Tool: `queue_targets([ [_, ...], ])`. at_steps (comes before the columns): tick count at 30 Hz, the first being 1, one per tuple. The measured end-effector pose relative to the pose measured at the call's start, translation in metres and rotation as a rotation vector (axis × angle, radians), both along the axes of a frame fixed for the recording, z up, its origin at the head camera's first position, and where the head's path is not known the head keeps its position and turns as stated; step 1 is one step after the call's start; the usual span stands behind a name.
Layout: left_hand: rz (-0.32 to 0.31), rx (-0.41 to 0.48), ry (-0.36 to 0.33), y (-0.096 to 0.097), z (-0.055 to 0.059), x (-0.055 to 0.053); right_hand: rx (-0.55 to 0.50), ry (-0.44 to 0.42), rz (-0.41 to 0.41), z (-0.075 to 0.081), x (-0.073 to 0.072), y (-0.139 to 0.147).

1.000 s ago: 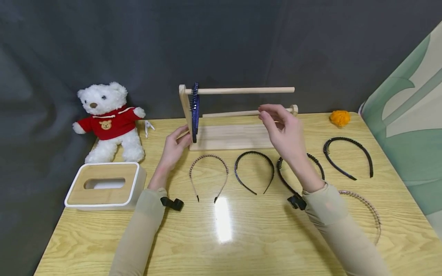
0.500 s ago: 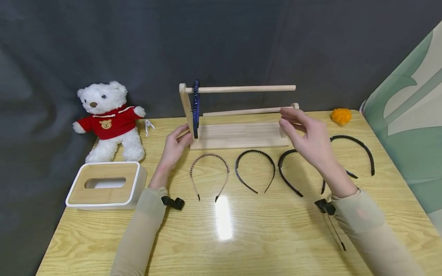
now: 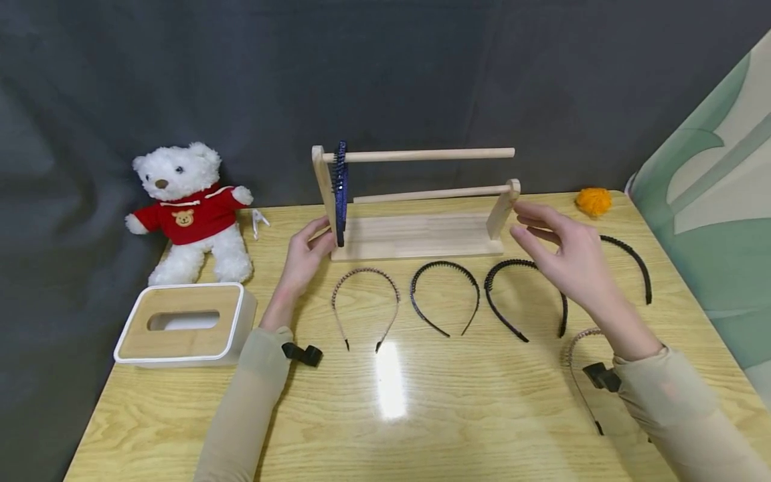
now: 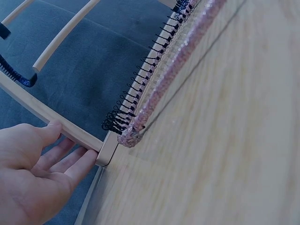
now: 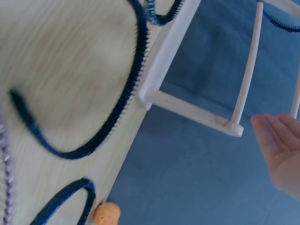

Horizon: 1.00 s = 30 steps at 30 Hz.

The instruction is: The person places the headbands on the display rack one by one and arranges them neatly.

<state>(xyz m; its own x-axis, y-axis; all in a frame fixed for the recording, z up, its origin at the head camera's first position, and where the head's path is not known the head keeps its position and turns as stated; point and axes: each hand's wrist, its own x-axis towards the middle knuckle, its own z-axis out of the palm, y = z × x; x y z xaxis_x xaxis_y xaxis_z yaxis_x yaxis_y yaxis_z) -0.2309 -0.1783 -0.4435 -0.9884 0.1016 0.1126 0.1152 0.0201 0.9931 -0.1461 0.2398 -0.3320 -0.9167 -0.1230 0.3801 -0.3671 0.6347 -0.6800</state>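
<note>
A wooden headband rack (image 3: 415, 237) stands at the back of the table, with a higher rod on a tall left upright and a lower rod on a short right one. One dark blue glittery headband (image 3: 340, 194) hangs on the upper rod, by the tall upright. My left hand (image 3: 304, 258) holds the foot of that upright; in the left wrist view the thumb lies on one side of the wood (image 4: 61, 124) and the fingers on the other. Just right of the short upright (image 3: 501, 213), my right hand (image 3: 566, 248) hovers with loosely bent fingers and holds nothing.
Before the rack lie a pink headband (image 3: 365, 271) and black ones (image 3: 446, 265), (image 3: 510, 263); further right are another dark headband (image 3: 632, 253) and a pink beaded one (image 3: 579, 381). A teddy bear (image 3: 199, 227), a tissue box (image 3: 181, 328) and an orange pompom (image 3: 593, 201) also sit there.
My right hand has moved right and slightly down, from the lower rod to beyond the short upright, uncovering that upright. My left hand stays on the tall upright.
</note>
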Motion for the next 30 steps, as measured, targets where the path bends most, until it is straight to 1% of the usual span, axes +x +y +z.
queue_targets([
  [4, 0.000, 0.007, 0.002, 0.000, 0.000, 0.001, 0.036, -0.037, 0.002, -0.001, 0.005, 0.009],
  [7, -0.005, 0.007, 0.008, 0.001, 0.000, 0.000, 0.071, -0.036, 0.010, -0.003, 0.008, 0.016],
  [13, -0.008, 0.011, 0.001, 0.002, -0.001, 0.001, 0.129, -0.063, -0.025, -0.006, 0.017, 0.026],
  [16, -0.008, 0.012, -0.002, 0.002, -0.002, 0.001, 0.133, -0.085, -0.033, -0.008, 0.022, 0.032],
  [22, -0.004, 0.002, 0.004, 0.000, -0.002, 0.001, 0.159, -0.068, -0.061, -0.010, 0.029, 0.045],
  [30, -0.012, 0.001, 0.008, -0.001, 0.002, 0.001, 0.140, -0.092, -0.034, -0.018, 0.036, 0.067],
])
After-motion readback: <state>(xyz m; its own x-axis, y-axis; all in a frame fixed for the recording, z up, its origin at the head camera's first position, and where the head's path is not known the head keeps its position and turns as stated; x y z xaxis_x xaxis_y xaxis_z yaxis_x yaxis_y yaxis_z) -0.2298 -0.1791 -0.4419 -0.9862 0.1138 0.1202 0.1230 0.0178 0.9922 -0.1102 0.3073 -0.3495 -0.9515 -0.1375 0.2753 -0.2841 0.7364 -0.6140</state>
